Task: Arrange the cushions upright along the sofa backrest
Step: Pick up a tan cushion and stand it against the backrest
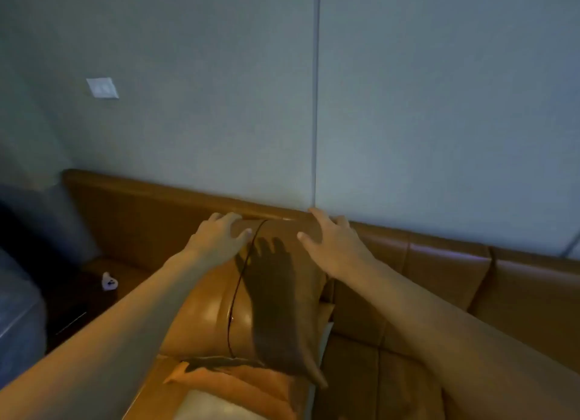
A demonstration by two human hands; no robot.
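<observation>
A tan leather cushion [219, 319] with a dark seam stands against the brown sofa backrest [439, 262], its top edge level with the backrest top. My left hand [216, 237] rests on its upper left corner, fingers spread. Over the upper right part lies my right hand [332, 243], also with fingers apart. Neither hand clearly wraps around the cushion. Below it lies an orange cushion [238, 385] with a pale panel, flat on the seat.
The sofa seat [392, 382] runs to the right. A grey wall [408, 105] with a vertical joint rises behind, with a white switch plate [102, 87]. A small white object [109, 282] sits on a dark side surface at left, beside grey upholstery [18, 309].
</observation>
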